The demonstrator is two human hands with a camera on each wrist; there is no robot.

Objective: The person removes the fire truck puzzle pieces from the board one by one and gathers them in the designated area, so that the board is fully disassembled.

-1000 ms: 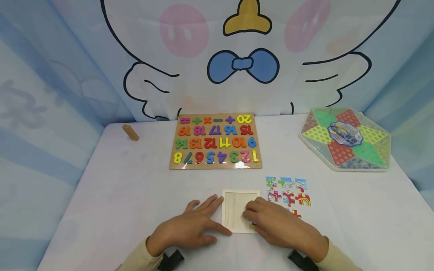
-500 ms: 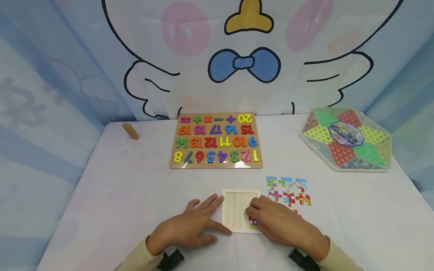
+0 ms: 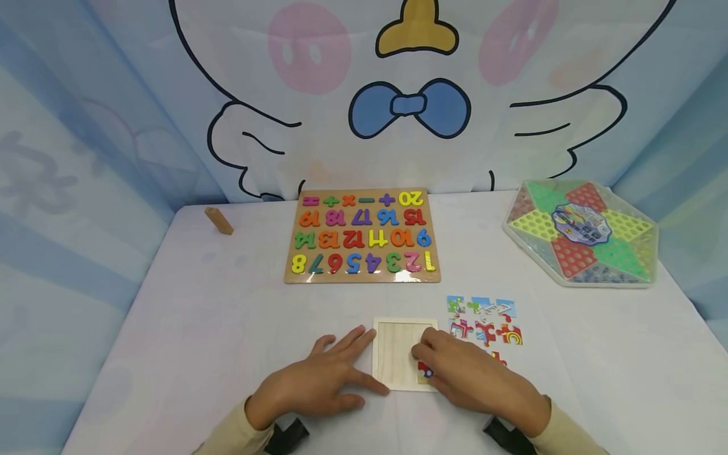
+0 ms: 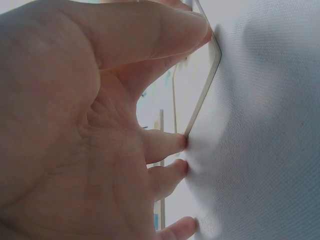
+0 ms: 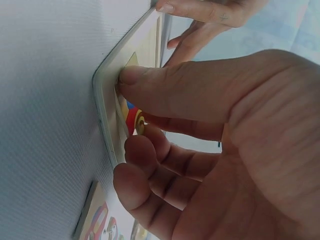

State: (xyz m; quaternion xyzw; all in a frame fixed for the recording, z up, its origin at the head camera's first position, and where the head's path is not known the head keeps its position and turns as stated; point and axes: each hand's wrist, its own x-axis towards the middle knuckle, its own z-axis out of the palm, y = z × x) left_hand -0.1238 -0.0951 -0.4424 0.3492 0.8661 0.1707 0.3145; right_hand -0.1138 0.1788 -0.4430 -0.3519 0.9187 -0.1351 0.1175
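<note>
A small square wooden puzzle tray (image 3: 395,354) lies on the white-covered table between my hands. With straight, spread fingers, my left hand (image 3: 318,382) touches the tray's left edge and near-left corner. My right hand (image 3: 469,373) is over the tray's right side, pinching a colourful jigsaw piece (image 3: 423,374) in the near-right corner. In the right wrist view, the thumb lies on this jigsaw piece (image 5: 132,117), which looks slightly tilted against the tray's rim, and the other fingers are curled beside it. The head view shows only part of the piece.
Several loose jigsaw pieces (image 3: 485,331) lie right of the tray, some partly hidden by my right hand. Behind are a number board (image 3: 361,237), a hexagonal Chinese checkers box (image 3: 580,234) at back right and a small wooden block (image 3: 218,221) at back left.
My right hand has shifted slightly to the right and away, so more of the jigsaw piece shows in the tray's corner. The left hand has stayed in place.
</note>
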